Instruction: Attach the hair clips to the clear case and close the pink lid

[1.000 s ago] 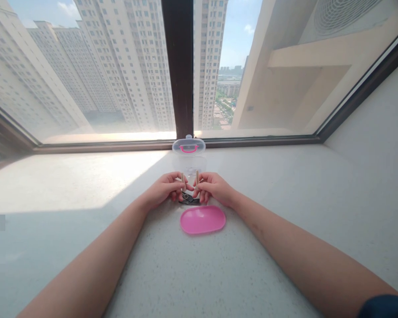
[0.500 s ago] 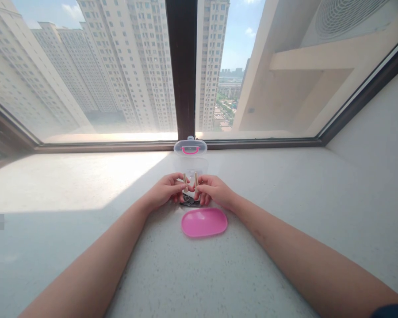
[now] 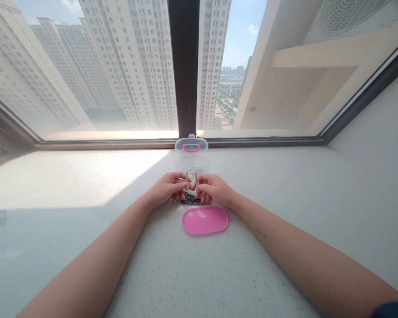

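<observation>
Between the thumb and fingers of my left hand [image 3: 167, 189] is a short, slim tan stick [image 3: 186, 178], held upright. A similar slim tan stick [image 3: 196, 178] stands upright in the pinch of my right hand [image 3: 216, 190]. The two sticks are close together but apart, and their exact kind is too small to tell. Right under the hands lies a dark object with a small metal ring [image 3: 188, 195], partly covered by my fingers. A pink oval tray [image 3: 204, 220] rests on the sill just nearer to me.
Beyond my hands, a clear plastic box [image 3: 200, 164] stands with its lid [image 3: 191, 145], which has a pink handle, raised against the window frame [image 3: 187, 79]. Speckled white sill [image 3: 199, 269] spreads around; sunlight falls on its left part.
The stick in my left hand has moved slightly right, closer to the other one. The whole view has shifted a little; both hands keep their grips.
</observation>
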The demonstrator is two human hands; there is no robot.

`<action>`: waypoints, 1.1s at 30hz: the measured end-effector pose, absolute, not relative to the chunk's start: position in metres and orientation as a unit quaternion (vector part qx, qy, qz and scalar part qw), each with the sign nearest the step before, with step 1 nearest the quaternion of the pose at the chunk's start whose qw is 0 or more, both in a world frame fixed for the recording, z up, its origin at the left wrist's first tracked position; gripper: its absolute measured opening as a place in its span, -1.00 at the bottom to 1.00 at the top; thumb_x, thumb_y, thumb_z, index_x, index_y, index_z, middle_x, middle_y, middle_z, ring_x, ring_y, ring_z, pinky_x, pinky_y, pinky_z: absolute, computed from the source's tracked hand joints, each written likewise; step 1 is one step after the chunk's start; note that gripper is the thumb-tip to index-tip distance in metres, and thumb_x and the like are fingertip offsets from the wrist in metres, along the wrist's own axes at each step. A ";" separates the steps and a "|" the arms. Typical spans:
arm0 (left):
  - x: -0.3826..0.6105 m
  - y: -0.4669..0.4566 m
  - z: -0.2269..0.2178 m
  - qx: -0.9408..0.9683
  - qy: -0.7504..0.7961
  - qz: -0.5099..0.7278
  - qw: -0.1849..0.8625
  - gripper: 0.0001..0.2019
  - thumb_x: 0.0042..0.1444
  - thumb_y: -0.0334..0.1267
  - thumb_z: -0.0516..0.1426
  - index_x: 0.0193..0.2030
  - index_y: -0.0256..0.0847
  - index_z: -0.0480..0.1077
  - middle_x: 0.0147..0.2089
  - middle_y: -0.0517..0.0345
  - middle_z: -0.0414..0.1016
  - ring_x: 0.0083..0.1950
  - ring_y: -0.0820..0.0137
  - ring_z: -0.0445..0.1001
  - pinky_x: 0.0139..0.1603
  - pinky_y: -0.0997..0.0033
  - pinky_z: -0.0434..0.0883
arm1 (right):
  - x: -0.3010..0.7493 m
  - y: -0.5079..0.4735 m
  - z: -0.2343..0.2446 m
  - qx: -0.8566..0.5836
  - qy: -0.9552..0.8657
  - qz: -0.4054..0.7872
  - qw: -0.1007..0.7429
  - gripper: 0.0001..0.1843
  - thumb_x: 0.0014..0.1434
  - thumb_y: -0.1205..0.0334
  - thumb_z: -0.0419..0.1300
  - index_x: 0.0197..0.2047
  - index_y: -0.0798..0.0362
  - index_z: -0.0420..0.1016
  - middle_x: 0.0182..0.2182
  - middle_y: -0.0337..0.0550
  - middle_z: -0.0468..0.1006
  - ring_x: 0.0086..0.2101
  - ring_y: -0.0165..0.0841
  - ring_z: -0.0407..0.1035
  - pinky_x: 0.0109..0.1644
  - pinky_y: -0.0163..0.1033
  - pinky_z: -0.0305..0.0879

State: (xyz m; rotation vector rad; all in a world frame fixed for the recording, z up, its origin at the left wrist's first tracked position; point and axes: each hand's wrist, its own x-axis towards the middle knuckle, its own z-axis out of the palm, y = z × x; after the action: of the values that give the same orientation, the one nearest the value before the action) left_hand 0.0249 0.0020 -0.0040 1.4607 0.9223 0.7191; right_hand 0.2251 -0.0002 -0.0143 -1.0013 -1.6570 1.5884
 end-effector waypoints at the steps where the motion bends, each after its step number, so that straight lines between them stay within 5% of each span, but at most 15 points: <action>1: 0.025 0.002 -0.004 0.630 0.399 0.308 0.591 -0.77 0.09 -0.19 0.17 -0.17 -0.28 0.38 -0.17 -0.04 0.52 -0.50 0.52 0.44 -0.57 0.57 0.26 | 0.225 0.000 -0.014 -0.380 -0.629 0.602 0.313 -0.82 0.00 0.33 0.06 -0.29 0.12 0.39 -0.57 -0.24 0.49 -0.68 -0.52 0.31 -0.64 -0.46 0.21; 33: 0.027 0.001 -0.002 0.613 0.403 0.315 0.602 -0.77 0.07 -0.18 0.18 -0.20 -0.29 0.42 -0.18 -0.05 0.54 -0.53 0.52 0.44 -0.59 0.56 0.24 | 0.224 -0.002 -0.011 -0.388 -0.612 0.611 0.320 -0.85 -0.04 0.34 0.02 -0.34 0.10 0.35 -0.60 -0.24 0.50 -0.69 -0.50 0.31 -0.66 -0.46 0.19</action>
State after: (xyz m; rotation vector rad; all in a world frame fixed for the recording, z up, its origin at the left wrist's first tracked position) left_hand 0.0270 0.0012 -0.0018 1.4204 0.9346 0.7305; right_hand 0.2244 -0.0016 -0.0110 -1.0205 -1.6074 1.6052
